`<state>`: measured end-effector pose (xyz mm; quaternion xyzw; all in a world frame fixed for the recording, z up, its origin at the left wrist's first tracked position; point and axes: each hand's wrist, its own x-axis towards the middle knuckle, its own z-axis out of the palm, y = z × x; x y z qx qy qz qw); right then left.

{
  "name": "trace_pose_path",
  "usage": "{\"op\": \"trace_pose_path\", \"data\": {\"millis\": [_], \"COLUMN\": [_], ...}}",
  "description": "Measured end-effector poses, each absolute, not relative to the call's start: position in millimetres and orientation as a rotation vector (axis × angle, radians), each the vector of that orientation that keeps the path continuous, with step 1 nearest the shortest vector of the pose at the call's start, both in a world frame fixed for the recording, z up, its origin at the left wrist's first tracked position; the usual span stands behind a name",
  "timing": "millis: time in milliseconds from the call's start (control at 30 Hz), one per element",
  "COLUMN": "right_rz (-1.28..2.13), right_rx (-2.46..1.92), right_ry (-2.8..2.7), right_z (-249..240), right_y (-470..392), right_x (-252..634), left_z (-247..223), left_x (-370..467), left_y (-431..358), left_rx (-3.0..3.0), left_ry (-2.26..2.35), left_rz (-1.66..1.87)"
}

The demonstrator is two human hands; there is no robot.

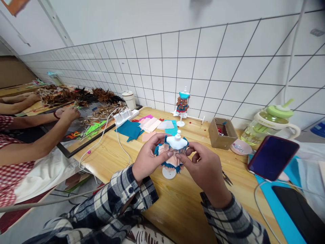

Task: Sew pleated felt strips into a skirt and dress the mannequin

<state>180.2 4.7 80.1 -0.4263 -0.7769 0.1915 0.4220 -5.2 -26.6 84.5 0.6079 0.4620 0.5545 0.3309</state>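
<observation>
A small white dress form [177, 142] stands on its round base at the middle of the table, wearing a ruffled peach and teal doll dress [173, 160]. My left hand [148, 159] is closed around the dress's left side, thumb pressed on its front. From the right, my right hand [206, 167] pinches the front of the dress between thumb and fingers. The two thumbs nearly meet at the middle of the skirt. Fingertips behind the dress are partly hidden. Dark scissors [226, 178] lie beside my right wrist, partly covered by it.
Teal cloth [129, 129] and peach pieces [150, 124] lie behind my hands. Another dressed form [182, 103] stands by the wall. At right are a cardboard box [222, 134], bead bowl [240, 147], jug [264, 127] and phone [273, 157]. A co-worker's hands [68, 113] are at left.
</observation>
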Motion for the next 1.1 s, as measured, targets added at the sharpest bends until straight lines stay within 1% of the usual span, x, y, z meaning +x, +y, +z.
{"op": "trace_pose_path", "data": {"millis": [133,267,333,500,633,833,967,1100], "right_rz": [0.440,0.428,0.439,0.600,0.676,0.561,0.533,0.541], "right_rx": [-1.067,-1.060,-1.050,-0.955,-0.974,-0.934,-1.015,-1.062], "right_ry": [-1.947,-1.959,-1.958,-1.953,-1.858,-1.913,-1.867,-1.811], "right_z": [78,78,77,72,67,61,57,52], "right_y": [5,5,4,0,-6,-23,-24,-17], "right_x": [179,178,178,186,198,184,163,164], "left_z": [84,85,85,83,82,83,86,89], "left_x": [-7,-16,-23,-33,-31,-41,-51,-46], "left_y": [-27,-29,-28,-25,-26,-30,-32,-39], "left_rx": [1.570,1.551,1.551,1.638,1.669,1.666,1.690,1.717], "left_ry": [1.171,1.061,1.076,1.257,1.192,1.005,1.149,1.310], "left_rz": [1.455,1.382,1.364,1.361,1.337,1.299,1.297,1.299]}}
